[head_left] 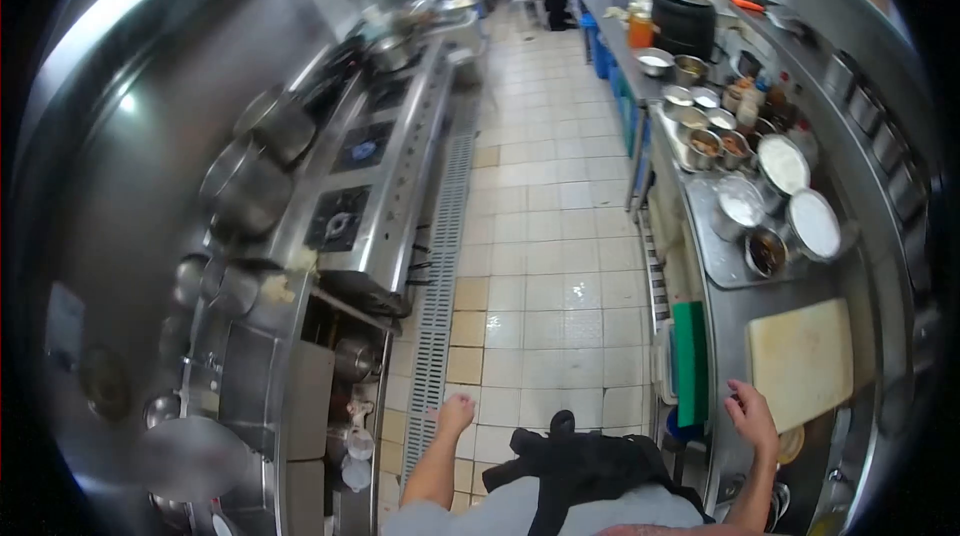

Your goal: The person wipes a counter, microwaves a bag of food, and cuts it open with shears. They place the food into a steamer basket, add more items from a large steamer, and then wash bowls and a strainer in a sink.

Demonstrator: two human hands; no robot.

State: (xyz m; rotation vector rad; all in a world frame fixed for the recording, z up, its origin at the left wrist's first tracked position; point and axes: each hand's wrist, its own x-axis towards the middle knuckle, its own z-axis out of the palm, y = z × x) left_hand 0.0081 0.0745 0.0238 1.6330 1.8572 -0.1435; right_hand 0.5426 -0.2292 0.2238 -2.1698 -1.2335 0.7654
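Hands apart, left [458,413] curled, right [752,416] half-open near cutting board [802,361]

Saw a cream-white cutting board [802,361] lying flat on the right-hand steel counter [728,331]: rectangular, rounded corners, faint surface marks. Sat slightly askew to the counter edge, just nearer than the metal tray [726,258]. Also saw a bright green board [690,361] along the counter's floor-side edge; couldn't tell its exact tilt. Saw a slotted grey drain grate [433,326] set lengthwise into the tiled floor [560,366], beside the stove [396,186].
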